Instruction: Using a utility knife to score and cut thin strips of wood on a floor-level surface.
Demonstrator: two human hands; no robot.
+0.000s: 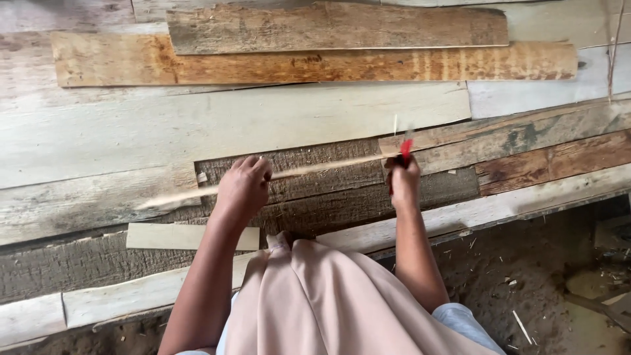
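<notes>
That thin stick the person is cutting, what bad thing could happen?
The right hand holds a red-handled tool against the thin stick, and the left hand grips the same stick farther along. If the tool slips along it, it might nick those fingers. The stick looks very slim, so it might snap or splinter. It is blurred, so it may be moving, which makes slips likelier.

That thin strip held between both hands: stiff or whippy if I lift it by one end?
Probably whippy: the strip is long and very thin, and looks motion-blurred. Likely light, since the left hand pinches it loosely. The right hand also grips a red tool.
</notes>
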